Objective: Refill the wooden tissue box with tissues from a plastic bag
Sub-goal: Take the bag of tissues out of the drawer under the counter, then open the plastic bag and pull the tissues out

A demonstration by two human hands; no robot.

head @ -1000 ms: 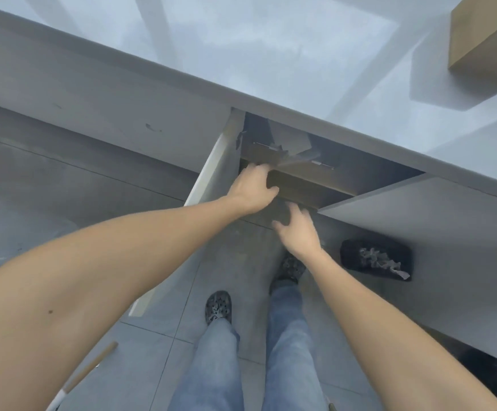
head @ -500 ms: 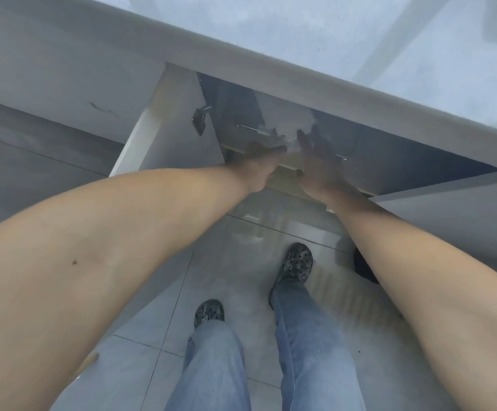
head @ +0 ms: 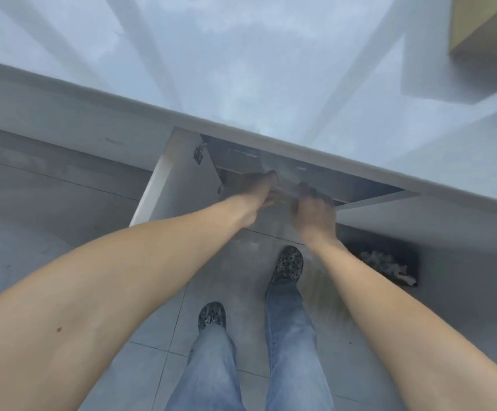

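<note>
Left hand (head: 256, 188): reached into the open cabinet (head: 271, 161) under the desk (head: 241, 84); fingers (head: 271, 175) are laid over the left end of a clear, glossy object, taken to be the plastic bag (head: 285, 176). Whether a firm grip is made cannot be told, as the area is blurred.
Right hand (head: 314, 212): held at the right end of the same object, fingers curled; contact appears made, but the degree of closure cannot be told.
Reason for two-hand hold: a soft, wide bag is judged to be supported at both ends so it can be drawn out level past the cabinet edge.
Cabinet door (head: 179, 179): swung open to the left, which leaves the opening free for both arms.
Wooden tissue box (head: 487, 22): placed on the desk at the far right, well apart from the hands; only one corner is in view.
Dark object (head: 386, 262): set on the floor, right of the feet; not identified.
Writing and brands: none can be read; the bag surface is too blurred.
</note>
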